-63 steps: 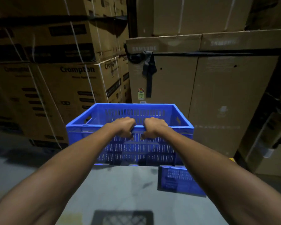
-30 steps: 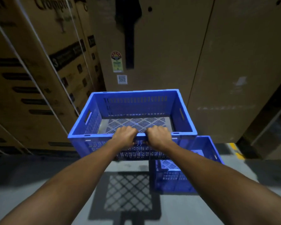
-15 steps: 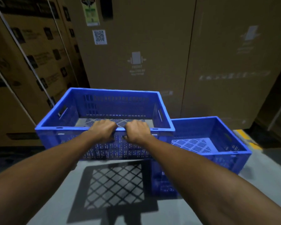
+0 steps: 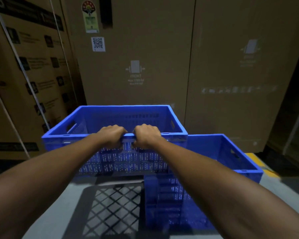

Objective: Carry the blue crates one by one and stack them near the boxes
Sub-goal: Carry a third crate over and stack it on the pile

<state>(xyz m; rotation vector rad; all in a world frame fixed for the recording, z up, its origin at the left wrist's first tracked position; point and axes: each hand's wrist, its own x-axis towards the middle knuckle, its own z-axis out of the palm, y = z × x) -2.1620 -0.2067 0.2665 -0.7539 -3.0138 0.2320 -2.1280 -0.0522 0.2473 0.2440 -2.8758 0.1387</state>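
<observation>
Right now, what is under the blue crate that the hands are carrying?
Under the carried crate only grey floor with its lattice shadow shows. The second crate stands lower, at its right; the overlap is hidden.

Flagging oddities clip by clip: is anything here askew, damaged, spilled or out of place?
Nothing stands out. Both hands, left and right, grip the near rim of the carried blue crate, held roughly level above the floor. It sits left of the blue crate on the floor, not yet over it. The cardboard boxes look intact.
</observation>
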